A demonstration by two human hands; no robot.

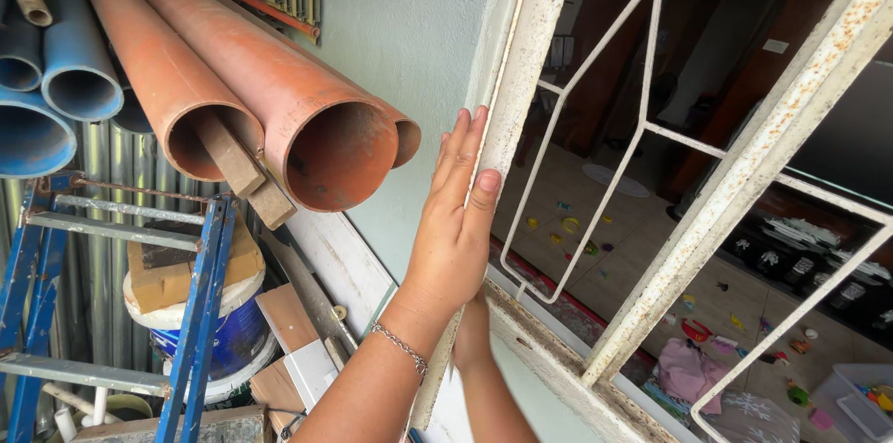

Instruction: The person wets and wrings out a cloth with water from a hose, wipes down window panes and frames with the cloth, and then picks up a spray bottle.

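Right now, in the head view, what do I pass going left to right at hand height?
Blue ladder → orange pipes → left hand flat on the white window frame → white grille bars → rusty open sash.

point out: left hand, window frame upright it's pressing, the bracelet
left hand (453, 229), head view, back of the hand.
window frame upright (528, 52), head view, flaking white face above the fingers.
bracelet (402, 348), head view, chain across the wrist.

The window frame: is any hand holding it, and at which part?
The left hand lies flat against the frame's white vertical post, thumb on its front edge; no closed grip. The right hand is mostly hidden behind the left wrist, so its hold cannot be told.
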